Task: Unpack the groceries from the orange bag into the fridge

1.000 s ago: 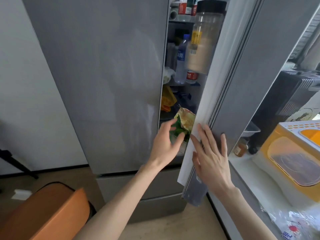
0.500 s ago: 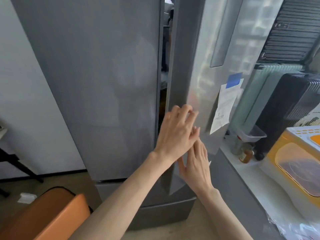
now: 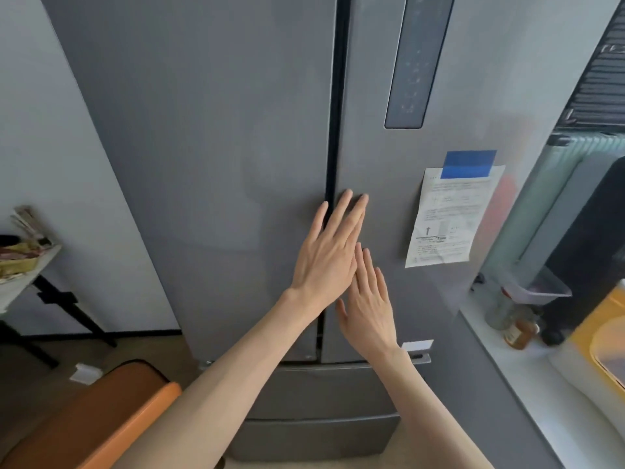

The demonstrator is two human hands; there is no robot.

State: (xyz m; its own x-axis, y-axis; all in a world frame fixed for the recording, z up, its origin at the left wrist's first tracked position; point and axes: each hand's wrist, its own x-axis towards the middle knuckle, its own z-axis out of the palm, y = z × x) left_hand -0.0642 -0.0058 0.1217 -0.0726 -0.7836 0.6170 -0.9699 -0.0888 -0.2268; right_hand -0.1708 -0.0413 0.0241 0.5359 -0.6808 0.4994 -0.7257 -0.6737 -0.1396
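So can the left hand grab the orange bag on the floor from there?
Probably yes. The left hand is empty, flat on the fridge door, and nothing lies between it and the orange bag below.

A plain pale grey wall (image 3: 50, 137) fills nine o'clock, above a brown wooden floor (image 3: 27, 377). A white countertop (image 3: 527, 377) runs at four o'clock, lit by soft daylight from the right.

1. Fridge (image 3: 209, 164): grey door panels, smooth with a soft satin sheen.
2. Control panel (image 3: 416, 62): dark, glossy strip.
3. Note (image 3: 446, 225): white printed paper, matt, held by blue tape (image 3: 468, 164).
4. Orange bag (image 3: 94, 418): smooth, matt surface.
5. Worktop (image 3: 527, 384): white, smooth.
6. Jar (image 3: 519, 331): clear, glossy, amber contents.
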